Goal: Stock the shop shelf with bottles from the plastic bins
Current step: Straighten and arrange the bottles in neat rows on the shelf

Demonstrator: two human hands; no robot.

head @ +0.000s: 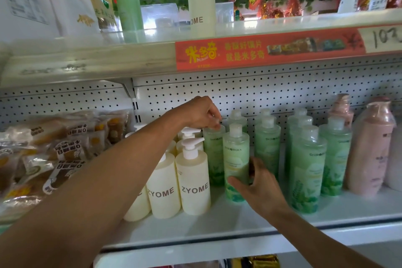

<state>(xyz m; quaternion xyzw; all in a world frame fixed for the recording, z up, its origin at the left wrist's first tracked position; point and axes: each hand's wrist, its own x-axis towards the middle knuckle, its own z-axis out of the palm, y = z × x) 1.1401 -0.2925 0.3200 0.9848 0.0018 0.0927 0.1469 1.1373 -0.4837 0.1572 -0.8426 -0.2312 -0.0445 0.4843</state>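
Snack packets (54, 148): heaped at the far left of the middle shelf (239, 222), just beside the cream bottles.
Cream pump bottles (193, 180): cluster marked ZYOME, upright on the shelf, left of the green group; the left forearm crosses in front of them.
Left hand (202, 113): reaching in over the cream pumps, fingers curled downward, fingertips pinching the cap of a rear green bottle (214, 154) that stands upright behind the front one.
Front green bottle (236, 159): upright near the shelf front, between the cream bottles and the other green ones.
Right hand (261, 187): fingers and thumb wrapped round the lower body of the front green bottle, gripping it from the right.
Green bottle rows (309, 165): several upright, in rows running to the perforated back panel (239, 91).
Pink bottles (369, 150): upright at the far right, touching the green rows.
Upper shelf (108, 59): carries one green bottle and one cream pump bottle; red price strip (269, 50) on its edge.
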